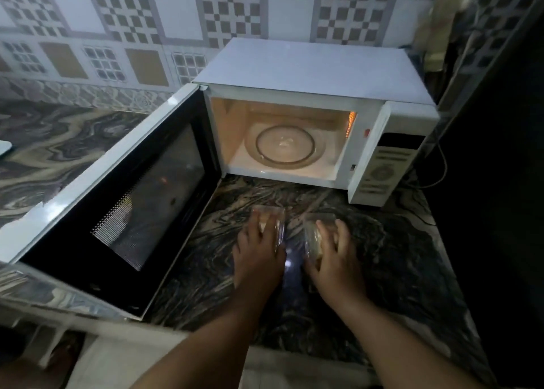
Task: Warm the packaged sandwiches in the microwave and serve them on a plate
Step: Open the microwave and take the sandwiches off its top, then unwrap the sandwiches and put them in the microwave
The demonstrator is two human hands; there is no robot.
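Observation:
Two sandwiches in clear plastic packs lie side by side on the dark marbled counter (pixel 382 241), in front of the white microwave (pixel 309 65). My left hand (pixel 259 256) grips the left pack (pixel 272 215) from above. My right hand (pixel 335 259) grips the right pack (pixel 313 235) the same way. The microwave stands with its door (pixel 126 200) swung wide to the left. Its inside is lit, and the round glass turntable (pixel 285 144) holds nothing.
The open door blocks the counter to the left of my hands. The microwave's control panel (pixel 382 168) is at the right, with a cable behind it. A tiled wall (pixel 147 21) runs along the back. The far right is dark. A white edge (pixel 4 147) shows at far left.

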